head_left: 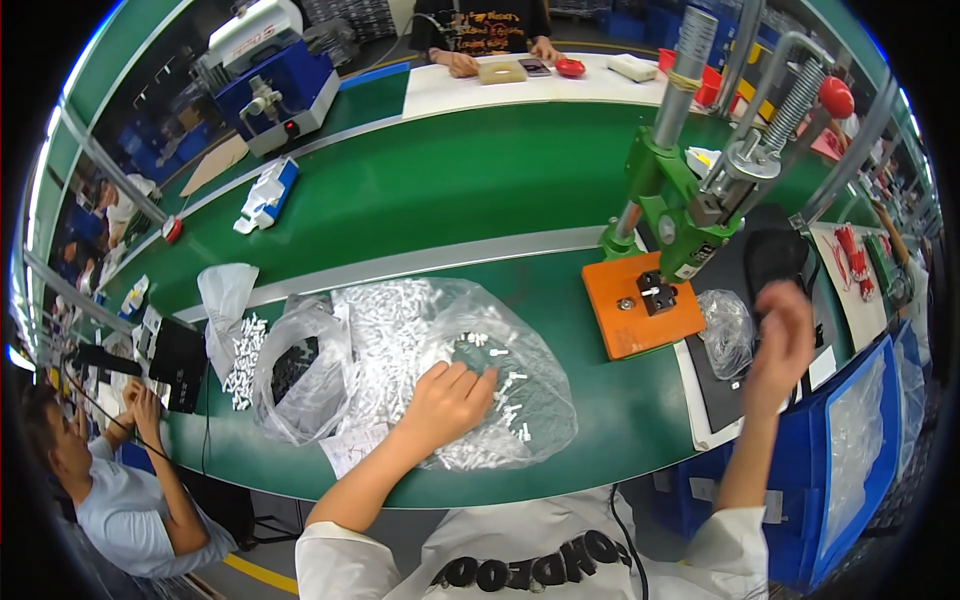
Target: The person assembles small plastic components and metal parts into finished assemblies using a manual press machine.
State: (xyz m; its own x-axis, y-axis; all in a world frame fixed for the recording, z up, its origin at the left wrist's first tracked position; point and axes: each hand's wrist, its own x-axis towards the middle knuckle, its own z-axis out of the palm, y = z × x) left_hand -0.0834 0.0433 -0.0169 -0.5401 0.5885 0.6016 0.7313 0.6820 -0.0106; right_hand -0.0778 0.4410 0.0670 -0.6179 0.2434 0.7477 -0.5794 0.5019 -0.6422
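My left hand (pixel 448 402) rests on a clear plastic bag (pixel 545 405) with its fingers curled in; what they hold, if anything, is hidden. Small white plastic parts (pixel 385 340) lie heaped in the bag, with several loose ones to the right of the hand. My right hand (pixel 786 335) is raised at the right, smeared by motion, so its fingers cannot be read. Left of it stands a green hand press (pixel 672 215) with a red ball knob (pixel 836 97). On its orange base (pixel 640 305) sits a black fixture (pixel 656 291) with a small white piece in it.
Left of the heap are a bag of black parts (pixel 300 375) and a pile of white parts (pixel 245 370). A crumpled clear bag (pixel 726 330) lies beside the press. Blue bins (pixel 850 450) stand at the right. Co-workers sit across and at the left.
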